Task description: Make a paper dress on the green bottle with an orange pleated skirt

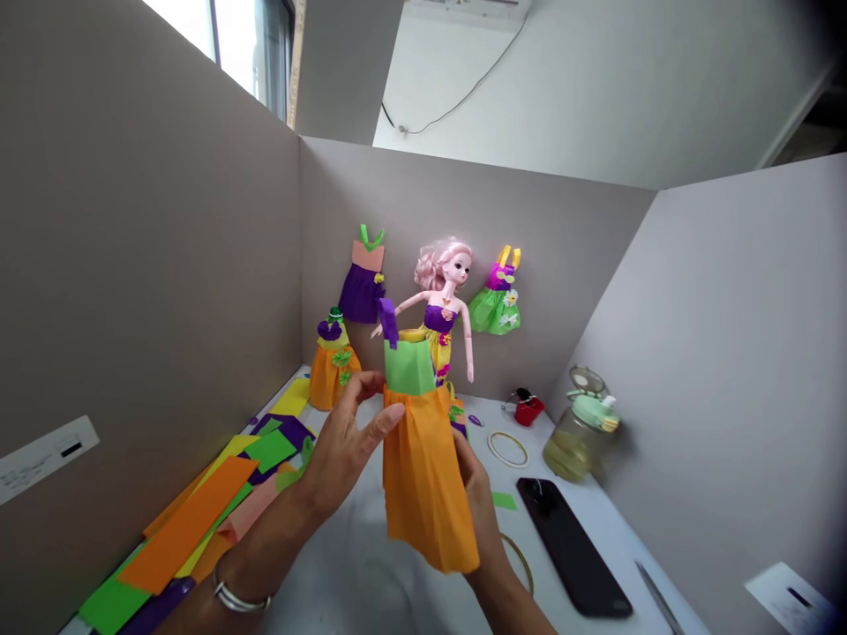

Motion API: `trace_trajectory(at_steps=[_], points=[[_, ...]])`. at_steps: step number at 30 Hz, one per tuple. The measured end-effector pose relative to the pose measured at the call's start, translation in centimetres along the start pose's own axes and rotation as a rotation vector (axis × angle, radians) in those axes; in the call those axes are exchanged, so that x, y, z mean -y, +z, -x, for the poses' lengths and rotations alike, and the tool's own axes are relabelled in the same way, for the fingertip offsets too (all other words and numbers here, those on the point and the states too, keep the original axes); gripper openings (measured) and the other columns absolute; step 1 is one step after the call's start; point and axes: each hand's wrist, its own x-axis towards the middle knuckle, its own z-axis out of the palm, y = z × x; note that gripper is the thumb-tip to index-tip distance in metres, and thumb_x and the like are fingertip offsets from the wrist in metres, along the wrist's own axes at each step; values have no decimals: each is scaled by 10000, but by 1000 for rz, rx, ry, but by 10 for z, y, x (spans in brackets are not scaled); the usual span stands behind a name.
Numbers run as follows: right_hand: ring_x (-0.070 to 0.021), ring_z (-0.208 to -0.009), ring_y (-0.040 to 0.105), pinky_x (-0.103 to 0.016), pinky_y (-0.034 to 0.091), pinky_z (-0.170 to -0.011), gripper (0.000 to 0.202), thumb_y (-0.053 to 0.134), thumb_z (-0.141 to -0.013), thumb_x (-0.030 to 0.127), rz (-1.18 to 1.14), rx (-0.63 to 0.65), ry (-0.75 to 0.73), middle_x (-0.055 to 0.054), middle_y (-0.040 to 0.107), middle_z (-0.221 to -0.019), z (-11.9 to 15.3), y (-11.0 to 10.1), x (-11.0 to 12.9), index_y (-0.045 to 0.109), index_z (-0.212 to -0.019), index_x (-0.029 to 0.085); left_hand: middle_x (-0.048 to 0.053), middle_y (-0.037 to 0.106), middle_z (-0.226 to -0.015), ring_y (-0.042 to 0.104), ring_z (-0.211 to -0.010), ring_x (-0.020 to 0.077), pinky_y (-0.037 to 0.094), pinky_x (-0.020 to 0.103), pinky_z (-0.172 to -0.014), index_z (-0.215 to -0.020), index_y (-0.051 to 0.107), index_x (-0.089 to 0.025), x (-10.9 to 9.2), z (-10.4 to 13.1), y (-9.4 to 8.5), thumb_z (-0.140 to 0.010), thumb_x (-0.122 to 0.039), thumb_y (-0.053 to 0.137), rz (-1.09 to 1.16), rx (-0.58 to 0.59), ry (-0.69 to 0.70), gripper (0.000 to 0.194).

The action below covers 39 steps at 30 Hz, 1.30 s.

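A doll dress of crepe-like paper, with an orange skirt, green bodice and one purple strap at its upper left, is held up in the middle of the view. My left hand grips it at the waist, thumb in front and fingers partly behind. From the right side, my right hand reaches behind the skirt and holds it; those fingertips are hidden. Behind the dress stands a pink-haired doll in a purple and yellow dress, its lower part covered by the held dress.
Coloured paper strips lie along the left. Small dresses hang on the back panel, and an orange one stands below. At right are a phone, a jar of liquid, a red bucket, rings and a pointed metal tool.
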Motion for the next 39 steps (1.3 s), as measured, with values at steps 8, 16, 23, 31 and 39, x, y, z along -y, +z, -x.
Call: trace_trajectory(at_steps=[8,16,23,31,39], points=[[-278,-1148,602,-444,526,-960,590,745,-719,231,219,-80,-87,-90,606,-1290,11,1,-14,520,-1263,267,102,589,-1304,513,-1252,299,390,431,-1063,-1168,532,-209,-12,4,5,-859,-428,654,188,83,-73,397],[-264,-1112,587,-416,504,-960,585,733,-699,195,426,-137,-223,-71,593,-1245,14,-2,-7,517,-1238,257,74,601,-1331,522,-1259,291,434,390,-1033,-1231,558,-232,0,1,4,-871,-370,665,328,145,-59,400],[-268,-1123,569,-429,500,-951,532,696,-769,224,524,-140,-321,-89,567,-1243,13,-4,-11,492,-1259,255,74,626,-1312,524,-1259,317,433,422,-1047,-1223,613,-220,-1,-1,-2,-835,-355,703,334,215,-71,420],[-267,-1089,575,-416,512,-908,525,688,-776,226,614,-138,-353,-105,572,-1209,14,-3,-24,476,-1256,232,96,667,-1249,574,-1208,316,439,431,-1032,-1196,629,-190,26,-13,-9,-835,-385,684,341,292,-107,414],[-251,-908,626,-383,499,-779,432,701,-722,137,842,202,-255,-66,657,-1030,1,-18,-51,560,-1124,215,130,693,-1167,595,-1165,328,433,437,-1014,-1217,603,-141,83,-28,-20,-778,-477,677,264,394,-183,558]])
